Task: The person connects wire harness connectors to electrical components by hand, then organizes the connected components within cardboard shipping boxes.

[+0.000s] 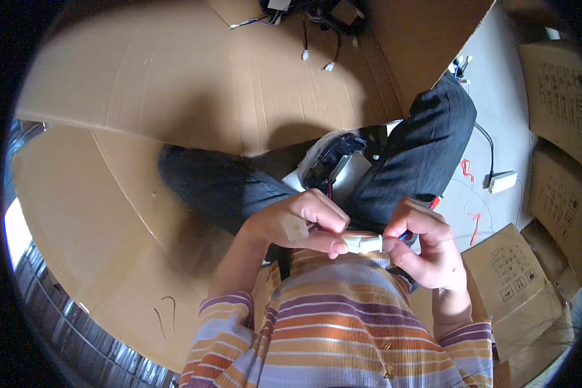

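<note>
In front of my belly, both hands meet at a white plastic wire connector. My left hand is closed, with thumb and fingers pinching the connector's left end. My right hand pinches its right end, and a short blue wire shows between those fingers. A second white connector lies against the back of my left hand. Between my legs sits a black plastic part in clear wrapping, with a red wire running from it toward my hands. My fingertips partly hide the connector's ends.
A large cardboard sheet spreads ahead, with a black wire bundle on its far edge. Cardboard boxes stand at the right. A white adapter with a black cable and red scraps lie on the floor.
</note>
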A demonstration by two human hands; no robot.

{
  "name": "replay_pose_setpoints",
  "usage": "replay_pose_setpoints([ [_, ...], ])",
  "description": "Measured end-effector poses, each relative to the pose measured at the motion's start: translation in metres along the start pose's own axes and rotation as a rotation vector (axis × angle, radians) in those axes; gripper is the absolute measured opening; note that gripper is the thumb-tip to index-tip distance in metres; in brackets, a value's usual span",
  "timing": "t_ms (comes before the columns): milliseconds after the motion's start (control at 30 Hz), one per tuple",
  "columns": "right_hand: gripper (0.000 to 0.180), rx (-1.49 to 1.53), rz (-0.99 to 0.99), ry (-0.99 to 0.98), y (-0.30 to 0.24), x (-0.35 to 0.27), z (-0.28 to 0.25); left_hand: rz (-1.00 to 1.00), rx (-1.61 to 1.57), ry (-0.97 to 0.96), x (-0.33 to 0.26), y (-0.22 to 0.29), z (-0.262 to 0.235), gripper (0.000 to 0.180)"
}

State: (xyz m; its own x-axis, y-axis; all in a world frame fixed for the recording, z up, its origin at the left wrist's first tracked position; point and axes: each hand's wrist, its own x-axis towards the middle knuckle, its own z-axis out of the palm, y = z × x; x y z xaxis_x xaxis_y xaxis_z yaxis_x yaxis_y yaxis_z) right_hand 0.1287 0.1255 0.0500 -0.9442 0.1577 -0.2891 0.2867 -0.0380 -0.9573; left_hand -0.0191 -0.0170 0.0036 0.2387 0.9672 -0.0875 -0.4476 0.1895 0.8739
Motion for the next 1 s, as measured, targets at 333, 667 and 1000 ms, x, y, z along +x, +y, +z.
replay_pose_setpoints([
  [333,0.008,-0.267,-0.006,0.088,0.000,-0.006,0.010,-0.119,0.040,0.102,-0.001,-0.007,0.015,0.018],
  [667,0.002,-0.129,0.158,0.083,0.004,-0.021,-0.009,-0.037,0.179,0.510,-0.009,-0.011,0.033,0.019],
  [1000,0.002,0.122,0.048,0.088,0.000,-0.024,-0.007,0.047,0.601,0.586,-0.004,-0.005,0.036,0.036],
])
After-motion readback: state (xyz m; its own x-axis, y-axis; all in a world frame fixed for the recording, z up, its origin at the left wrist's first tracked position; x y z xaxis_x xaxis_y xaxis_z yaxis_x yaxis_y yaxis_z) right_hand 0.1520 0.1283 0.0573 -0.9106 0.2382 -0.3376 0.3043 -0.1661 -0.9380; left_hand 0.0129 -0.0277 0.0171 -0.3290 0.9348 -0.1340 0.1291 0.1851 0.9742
